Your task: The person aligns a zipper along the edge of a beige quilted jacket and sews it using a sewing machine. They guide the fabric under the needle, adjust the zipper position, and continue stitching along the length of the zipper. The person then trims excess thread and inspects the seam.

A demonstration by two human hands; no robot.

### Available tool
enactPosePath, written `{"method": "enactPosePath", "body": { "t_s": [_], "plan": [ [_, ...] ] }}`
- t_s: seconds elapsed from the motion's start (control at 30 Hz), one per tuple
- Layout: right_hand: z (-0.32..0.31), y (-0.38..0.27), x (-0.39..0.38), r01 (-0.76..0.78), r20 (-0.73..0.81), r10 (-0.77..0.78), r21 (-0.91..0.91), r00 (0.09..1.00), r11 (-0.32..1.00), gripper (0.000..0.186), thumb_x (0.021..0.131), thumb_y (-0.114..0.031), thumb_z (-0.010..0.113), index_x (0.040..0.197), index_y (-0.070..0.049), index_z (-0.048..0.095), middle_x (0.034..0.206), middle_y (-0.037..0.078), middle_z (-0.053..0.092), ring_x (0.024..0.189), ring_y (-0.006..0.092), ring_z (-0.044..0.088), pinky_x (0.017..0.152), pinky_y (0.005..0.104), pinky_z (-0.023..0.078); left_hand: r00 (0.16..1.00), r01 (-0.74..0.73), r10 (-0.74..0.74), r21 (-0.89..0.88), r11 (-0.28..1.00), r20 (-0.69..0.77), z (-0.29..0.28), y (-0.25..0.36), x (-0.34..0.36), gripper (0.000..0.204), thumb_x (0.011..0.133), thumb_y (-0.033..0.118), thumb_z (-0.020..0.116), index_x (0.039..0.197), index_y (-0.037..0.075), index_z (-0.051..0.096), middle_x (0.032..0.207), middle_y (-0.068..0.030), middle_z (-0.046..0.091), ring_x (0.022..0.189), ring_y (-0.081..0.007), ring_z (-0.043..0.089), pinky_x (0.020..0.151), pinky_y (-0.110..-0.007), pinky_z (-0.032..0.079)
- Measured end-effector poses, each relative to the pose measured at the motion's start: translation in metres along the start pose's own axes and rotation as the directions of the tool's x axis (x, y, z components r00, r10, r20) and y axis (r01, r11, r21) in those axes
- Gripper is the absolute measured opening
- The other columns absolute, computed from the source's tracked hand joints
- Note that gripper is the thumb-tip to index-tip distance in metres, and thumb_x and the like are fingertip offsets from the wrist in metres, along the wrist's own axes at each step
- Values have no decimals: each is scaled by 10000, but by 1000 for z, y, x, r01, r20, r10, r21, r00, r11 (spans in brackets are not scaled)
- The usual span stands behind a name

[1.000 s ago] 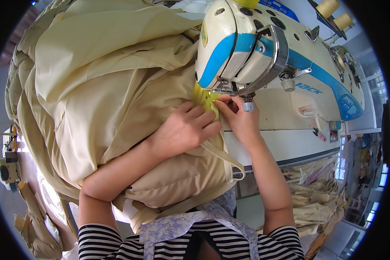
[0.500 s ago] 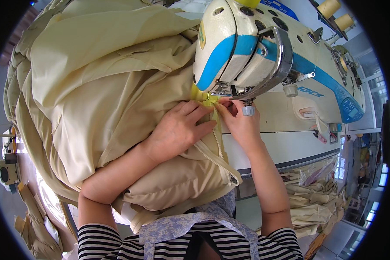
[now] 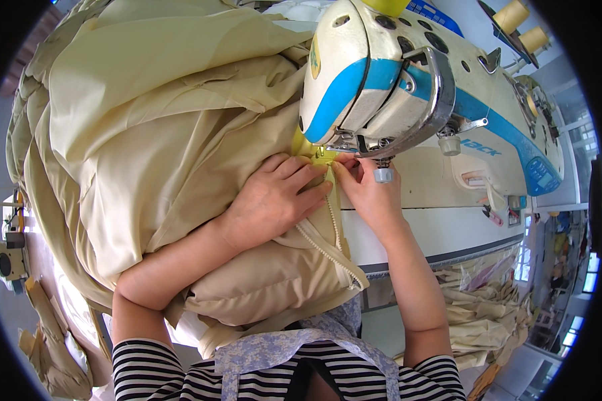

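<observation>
A large beige garment (image 3: 134, 154) is heaped over the left and middle of the sewing table. A zipper (image 3: 321, 247) with pale teeth runs along its right edge and loops back near my body. My left hand (image 3: 279, 195) lies on the cloth beside the zipper, fingers bent a little and apart, pressing down. Close to the needle area, my right hand (image 3: 369, 190) pinches the edge of the zipper tape between thumb and forefinger; some fingertips are hidden behind the machine parts. The white and blue sewing machine (image 3: 341, 87) overhangs both hands, its yellow-lit needle area (image 3: 321, 155) just beyond the fingertips.
A metal bar (image 3: 441, 87) curves down the machine's front. More beige pieces (image 3: 481, 307) are piled below the table edge at right, and others (image 3: 53, 347) at lower left. Thread cones (image 3: 512, 17) stand at upper right. Small snips (image 3: 493, 215) lie on the table at right.
My left elbow has shifted slightly outward and the zipper loop near my body has moved a little left. Both hands stay almost in place by the needle area.
</observation>
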State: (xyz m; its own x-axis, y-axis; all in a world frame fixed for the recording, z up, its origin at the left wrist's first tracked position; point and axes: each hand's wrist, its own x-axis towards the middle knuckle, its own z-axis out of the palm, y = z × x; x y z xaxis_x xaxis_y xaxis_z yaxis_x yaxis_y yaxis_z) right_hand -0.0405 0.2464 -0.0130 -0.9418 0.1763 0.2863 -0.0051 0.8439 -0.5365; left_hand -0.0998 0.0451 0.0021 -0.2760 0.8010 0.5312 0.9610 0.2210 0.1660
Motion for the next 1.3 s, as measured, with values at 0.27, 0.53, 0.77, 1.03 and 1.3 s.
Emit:
{"method": "enactPosePath", "body": {
  "t_s": [0.27,0.53,0.77,1.03,1.3],
  "plan": [
    [-8,-5,7,-109,167,107,2,980,994,194,912,-205,724,1009,-37,723,792,48,725,695,164,698,668,324,551,997,59,-59,-10,998,44,-1,-5,-4,331,837,208,742,1151,110,700,1139,-65,635,1033,-236,611,919,-403,491],
    [6,10,7,-162,185,130,168,974,972,213,943,-184,704,986,25,694,815,34,691,727,95,614,694,294,511,992,104,-103,-4,995,70,0,-11,-9,356,858,253,743,1199,158,708,1305,-58,632,1084,-250,603,935,-422,483],
    [11,17,11,-55,129,32,182,991,982,177,942,-146,693,947,30,674,800,38,669,718,102,595,684,306,503,992,101,-104,40,994,72,0,-18,-8,336,864,271,737,1183,171,708,1300,-33,638,1080,-241,588,917,-427,483],
    [11,15,14,-6,72,-3,120,997,993,221,935,-193,699,996,19,695,921,101,740,795,200,686,733,363,526,997,78,-79,44,996,18,4,-24,-6,304,853,272,735,1132,153,716,1208,1,658,1039,-231,569,863,-409,487],
    [18,18,18,38,-1,-38,119,999,992,263,922,-220,712,1026,22,697,922,114,744,795,235,693,749,382,532,999,39,-39,63,997,0,4,-29,-3,291,832,247,744,1101,140,726,1103,7,663,1019,-222,578,843,-408,491]
  ]
}}
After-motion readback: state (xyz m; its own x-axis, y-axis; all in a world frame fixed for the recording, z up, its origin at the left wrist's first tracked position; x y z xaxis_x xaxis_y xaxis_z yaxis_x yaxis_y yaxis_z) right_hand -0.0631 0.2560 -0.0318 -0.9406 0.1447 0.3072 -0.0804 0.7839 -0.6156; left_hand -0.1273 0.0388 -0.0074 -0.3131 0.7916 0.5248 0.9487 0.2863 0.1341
